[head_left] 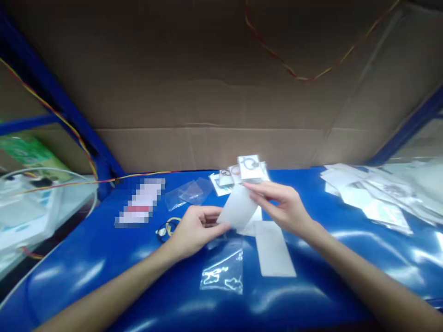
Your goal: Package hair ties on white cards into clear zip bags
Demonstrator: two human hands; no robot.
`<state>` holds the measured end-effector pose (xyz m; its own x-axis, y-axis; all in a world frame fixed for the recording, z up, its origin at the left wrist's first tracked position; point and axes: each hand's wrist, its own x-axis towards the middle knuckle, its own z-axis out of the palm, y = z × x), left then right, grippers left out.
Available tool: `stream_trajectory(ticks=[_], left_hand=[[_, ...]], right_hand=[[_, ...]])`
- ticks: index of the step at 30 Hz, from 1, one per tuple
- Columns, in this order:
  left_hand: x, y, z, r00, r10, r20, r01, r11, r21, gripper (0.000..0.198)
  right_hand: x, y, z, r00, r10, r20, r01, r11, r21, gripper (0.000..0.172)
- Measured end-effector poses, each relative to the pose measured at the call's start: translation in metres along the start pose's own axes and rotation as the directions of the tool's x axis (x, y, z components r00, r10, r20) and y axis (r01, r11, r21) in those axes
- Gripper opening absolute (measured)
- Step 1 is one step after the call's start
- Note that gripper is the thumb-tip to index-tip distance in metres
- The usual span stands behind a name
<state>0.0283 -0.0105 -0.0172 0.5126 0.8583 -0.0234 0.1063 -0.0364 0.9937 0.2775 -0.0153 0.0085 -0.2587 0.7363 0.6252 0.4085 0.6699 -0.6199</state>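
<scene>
A blank white card (237, 207) is held tilted above the table between both hands. My left hand (196, 230) pinches its lower left corner between thumb and fingers. At the upper right edge, my right hand (280, 205) grips the same card with thumb and fingertips. Below it lies a clear plastic bag (223, 272), its top partly hidden by my left hand. To the right, another white card (275, 249) rests flat on the table. A dark and yellow coiled cord (169, 228) sits just left of my left hand.
Small packets with ring-shaped items (249, 167) are piled behind the hands. Clear bags (190, 192) lie left of them, near a blurred-out pale object (141, 203). White packets (367, 198) spread over the right of the blue table (155, 295). Cardboard (207, 92) stands behind.
</scene>
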Motion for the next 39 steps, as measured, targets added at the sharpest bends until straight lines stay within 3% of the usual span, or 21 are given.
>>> stream_trajectory(ticks=[3, 11, 13, 16, 19, 24, 29, 35, 39], left_hand=[[0.0, 0.002, 0.002, 1.0, -0.01, 0.008, 0.01, 1.0, -0.028, 0.031], [0.002, 0.007, 0.003, 0.997, -0.058, -0.042, 0.052, 0.991, -0.126, 0.033], [0.001, 0.009, 0.004, 0.997, -0.068, -0.031, 0.062, 0.984, -0.17, 0.033], [0.0, 0.011, 0.005, 0.998, -0.067, -0.015, 0.062, 0.975, -0.215, 0.038], [0.001, 0.011, 0.004, 0.993, -0.078, -0.084, 0.06, 0.978, -0.2, 0.047], [0.001, 0.014, 0.001, 0.988, -0.047, -0.147, 0.013, 0.975, -0.223, 0.055], [-0.002, 0.019, 0.001, 0.995, 0.009, -0.097, -0.037, 0.956, -0.291, 0.056], [-0.004, 0.015, -0.001, 0.994, 0.112, -0.015, -0.11, 0.923, -0.368, 0.061], [-0.005, 0.012, -0.001, 0.973, 0.232, 0.006, -0.213, 0.905, -0.369, 0.072]], right_hand=[[-0.002, 0.0, 0.004, 1.0, 0.009, 0.024, -0.009, 1.0, 0.005, 0.029], [-0.005, 0.002, 0.015, 0.964, 0.255, -0.074, -0.239, 0.955, 0.175, 0.023], [-0.005, 0.0, 0.015, 0.969, 0.238, -0.061, -0.224, 0.959, 0.173, 0.021], [-0.006, -0.004, 0.017, 0.993, 0.117, 0.01, -0.117, 0.988, 0.099, 0.019], [-0.008, -0.007, 0.022, 0.995, -0.021, 0.096, 0.017, 0.999, 0.039, 0.022], [-0.011, -0.01, 0.026, 0.986, -0.138, 0.089, 0.14, 0.99, -0.018, 0.024], [-0.013, -0.01, 0.026, 0.991, -0.074, 0.113, 0.079, 0.996, -0.037, 0.024], [-0.012, -0.007, 0.027, 0.999, 0.021, 0.042, -0.019, 0.998, -0.057, 0.026], [-0.008, -0.011, 0.026, 0.997, 0.07, -0.018, -0.071, 0.996, -0.053, 0.015]])
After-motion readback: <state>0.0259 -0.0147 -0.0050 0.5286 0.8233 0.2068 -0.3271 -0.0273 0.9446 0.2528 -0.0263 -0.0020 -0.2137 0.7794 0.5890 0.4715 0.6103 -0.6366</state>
